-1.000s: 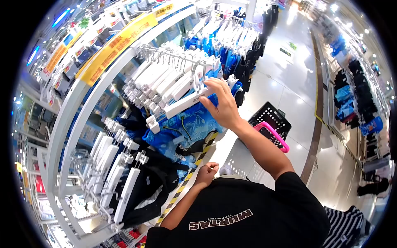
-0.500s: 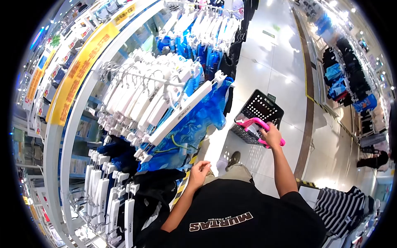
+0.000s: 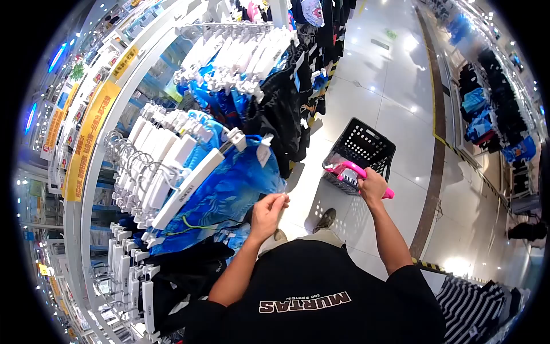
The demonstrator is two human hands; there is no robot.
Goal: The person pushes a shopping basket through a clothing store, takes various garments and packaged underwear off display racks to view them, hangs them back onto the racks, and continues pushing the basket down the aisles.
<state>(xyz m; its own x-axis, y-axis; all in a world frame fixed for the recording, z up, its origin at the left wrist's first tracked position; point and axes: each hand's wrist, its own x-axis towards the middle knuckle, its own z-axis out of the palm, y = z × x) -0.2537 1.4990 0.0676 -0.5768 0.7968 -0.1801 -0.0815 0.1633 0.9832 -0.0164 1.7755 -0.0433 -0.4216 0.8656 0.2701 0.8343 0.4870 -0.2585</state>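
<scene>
My right hand is wrapped round the pink handle of a black perforated shopping basket, which is tilted in front of me over the aisle floor. A little white shows inside the basket near the handle. My left hand is in front of my body with its thumb and fingers pressed together, and nothing shows between them. Just left of it hang blue patterned shorts on a white hanger; I cannot tell whether the hand touches them.
Several white hangers fill the rack on my left, with black garments beyond and more below. A yellow sign runs along the rack's frame. Striped clothes lie at lower right. Tiled floor stretches ahead.
The clothes rack has shifted left and nearer in view, and more black garments show ahead. My left hand has risen slightly beside the blue shorts. My right hand keeps the basket handle.
</scene>
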